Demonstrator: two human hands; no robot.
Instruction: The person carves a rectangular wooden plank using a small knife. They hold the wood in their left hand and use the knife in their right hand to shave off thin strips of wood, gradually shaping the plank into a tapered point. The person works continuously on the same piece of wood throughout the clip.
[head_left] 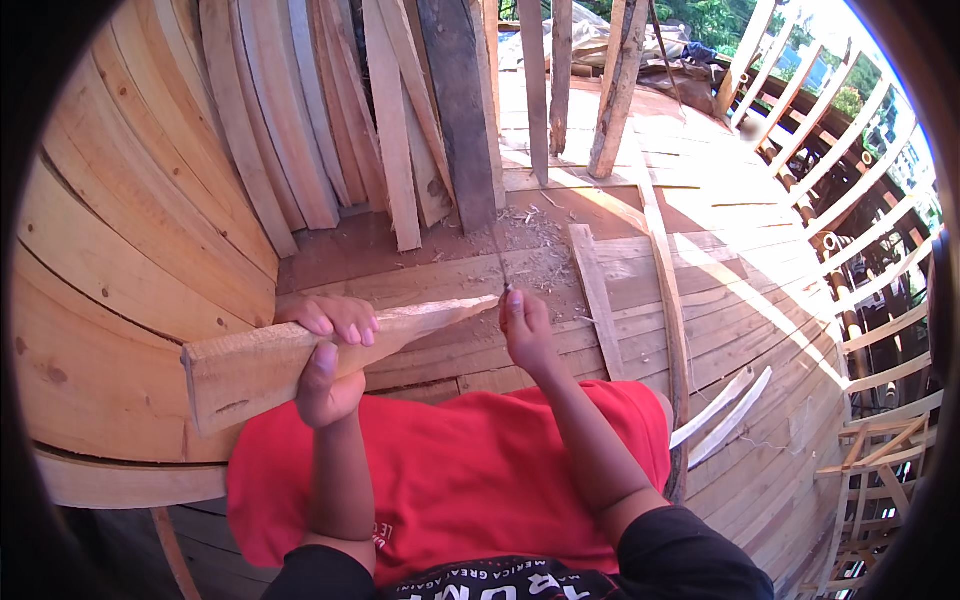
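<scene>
Left hand (328, 362) at centre-left of the frame, fingers curled over the top edge of a rough pale wooden plank (300, 352) and thumb pressed up against its near face, so clamped on the wood. Plank thick and square-cut at the near end in the lower left, sawn face grainy, tapering to a thin, splintery carved point near the frame centre. Right hand (526, 331) just right of that point, fingers closed tight around the handle of a thin dark blade (499, 262), seen edge-on, rising from the fist toward the upper middle; exact kind of tool too slim to tell. Blade edge just beside the tapered tip of the plank; actual contact not clear. Red cloth (450, 470) smooth across the lap at lower centre, forearms crossing it from the bottom edge. Pale chips and shavings (530, 245) scattered on the reddish plank floor (700, 290) above the hands. Broad curved boards (130, 230), knotty and light, sweeping through the left of the frame like a hull wall; upright weathered planks (400, 130) leaning at upper centre. Two slim curved white slats (725, 405) lying at the right of the lap. Open timber framework (860, 200) along the right edge, sunlit.
</scene>
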